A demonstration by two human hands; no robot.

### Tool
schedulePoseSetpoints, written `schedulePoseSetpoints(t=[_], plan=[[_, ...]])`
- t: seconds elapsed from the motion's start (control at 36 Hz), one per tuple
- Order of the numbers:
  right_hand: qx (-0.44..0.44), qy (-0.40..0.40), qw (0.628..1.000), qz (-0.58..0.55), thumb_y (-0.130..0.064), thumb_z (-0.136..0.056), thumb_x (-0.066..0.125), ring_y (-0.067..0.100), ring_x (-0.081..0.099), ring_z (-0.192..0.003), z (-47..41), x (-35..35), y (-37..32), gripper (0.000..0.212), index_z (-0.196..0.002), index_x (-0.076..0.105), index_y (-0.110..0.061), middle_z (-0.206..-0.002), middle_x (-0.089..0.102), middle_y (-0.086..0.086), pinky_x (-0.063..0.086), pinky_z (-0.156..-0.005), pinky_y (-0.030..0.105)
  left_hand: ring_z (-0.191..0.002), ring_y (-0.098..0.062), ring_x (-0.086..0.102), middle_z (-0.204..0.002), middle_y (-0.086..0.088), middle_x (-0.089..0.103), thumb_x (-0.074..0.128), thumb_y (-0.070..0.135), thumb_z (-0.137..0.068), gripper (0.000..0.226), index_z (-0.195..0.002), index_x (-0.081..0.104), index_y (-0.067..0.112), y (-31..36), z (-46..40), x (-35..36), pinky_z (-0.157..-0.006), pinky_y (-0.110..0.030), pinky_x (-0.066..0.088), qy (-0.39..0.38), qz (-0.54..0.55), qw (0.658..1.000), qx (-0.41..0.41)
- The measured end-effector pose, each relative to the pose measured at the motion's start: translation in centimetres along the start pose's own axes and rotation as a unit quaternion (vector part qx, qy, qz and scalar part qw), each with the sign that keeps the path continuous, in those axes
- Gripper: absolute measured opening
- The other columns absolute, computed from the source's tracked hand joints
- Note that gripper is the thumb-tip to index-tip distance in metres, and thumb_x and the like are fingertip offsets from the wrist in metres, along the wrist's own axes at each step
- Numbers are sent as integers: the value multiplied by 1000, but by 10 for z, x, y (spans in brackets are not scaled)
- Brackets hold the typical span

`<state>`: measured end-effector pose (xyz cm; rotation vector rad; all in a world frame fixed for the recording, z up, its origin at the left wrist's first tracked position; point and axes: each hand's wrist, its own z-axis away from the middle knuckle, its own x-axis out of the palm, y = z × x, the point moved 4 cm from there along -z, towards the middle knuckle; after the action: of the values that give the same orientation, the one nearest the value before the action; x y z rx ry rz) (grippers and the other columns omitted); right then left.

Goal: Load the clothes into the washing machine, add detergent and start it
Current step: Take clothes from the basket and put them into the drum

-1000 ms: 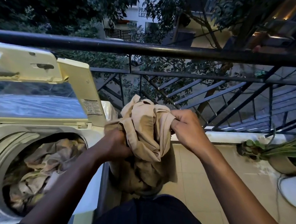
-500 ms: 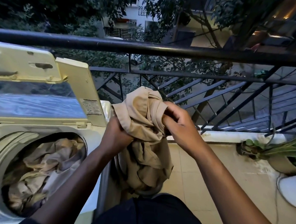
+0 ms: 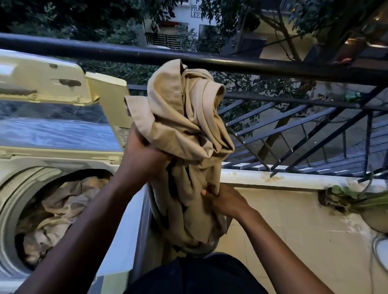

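The left hand (image 3: pixel 143 148), raised high, grips the bunched tan garment (image 3: pixel 184 132) from below; the right hand (image 3: pixel 225 201), lower, pinches its hanging folds. The garment hangs just right of the open washing machine (image 3: pixel 58 161).

Left hand (image 3: pixel 140 150) raised, right hand (image 3: pixel 226 201) lower, both fingers curled.

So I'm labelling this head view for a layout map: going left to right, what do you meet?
Washing machine drum with clothes inside → left hand → beige garment held up in both hands → right hand → potted plant.
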<state>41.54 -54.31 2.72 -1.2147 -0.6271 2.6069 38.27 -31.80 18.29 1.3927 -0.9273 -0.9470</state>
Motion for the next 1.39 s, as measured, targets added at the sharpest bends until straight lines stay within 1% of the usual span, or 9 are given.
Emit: schedulePoseSetpoints(t=[0.17,0.36,0.5,0.64,0.72,0.86,1.11,1.25,1.39], plan=[[23,46,997,58,-34,-101,45,37,63,-102,-8,-16,11,28,-116,60,-16,-122,66,12,44,-74,37,-96,19,64,-114,19,64,84,29,-59,78,-130,54,27,-8,3,0,-77,-5,52,-18,-23,999,-14],[33,140,988,-62,-18,-93,49,34,64,-88,9,-65,13,17,-93,65,-13,-95,68,11,51,-71,44,-114,3,66,-123,8,70,82,33,-67,72,-133,61,14,-33,1,-4,-90,-15,55,-54,-112,992,4],[-74,200,951,-222,1,-91,50,29,62,-66,48,-121,-31,25,-81,72,-7,-71,68,14,42,-60,35,-112,-9,70,-117,2,74,80,28,-70,52,-120,69,16,-54,1,-3,-90,-30,59,-59,-154,986,9],[-239,196,896,-319,-12,-95,60,23,71,-85,88,-152,-80,28,-100,78,-34,-93,79,5,49,-71,33,-94,14,68,-92,35,74,81,21,-67,31,-93,72,34,-52,8,11,-79,-7,51,-76,-114,991,6],[-291,205,874,-330,-19,-95,60,5,71,-100,98,-157,-98,28,-119,76,-20,-106,78,-7,53,-81,22,-98,9,70,-97,30,76,86,34,-56,49,-102,69,30,-54,11,10,-82,-11,54,-140,-76,986,-44],[-302,215,883,-288,-14,-97,62,15,69,-107,91,-138,-113,28,-124,71,-15,-111,75,-2,56,-95,49,-104,4,71,-106,24,77,101,57,-24,109,-119,61,22,-57,19,5,-86,-14,57,-225,-12,967,-116],[-305,93,910,-264,-35,-90,53,15,57,-124,95,-103,-131,46,-134,62,-24,-127,63,-5,46,-104,50,-105,-5,72,-108,9,79,97,66,-34,101,-117,66,18,-45,21,19,-85,-20,57,-132,7,989,-59],[-350,37,902,-252,-39,-92,47,23,53,-134,94,-102,-131,55,-136,64,-11,-137,61,9,38,-114,53,-106,-11,71,-112,1,75,79,45,-58,56,-109,68,24,-41,12,24,-99,-39,58,-15,-26,999,-15],[-325,106,863,-372,-10,-97,50,1,68,-100,85,-108,-112,30,-119,71,-7,-103,76,-11,49,-85,17,-107,-4,72,-108,14,78,99,30,-58,60,-110,70,26,-41,8,22,-90,-24,56,-8,-22,999,-30]])
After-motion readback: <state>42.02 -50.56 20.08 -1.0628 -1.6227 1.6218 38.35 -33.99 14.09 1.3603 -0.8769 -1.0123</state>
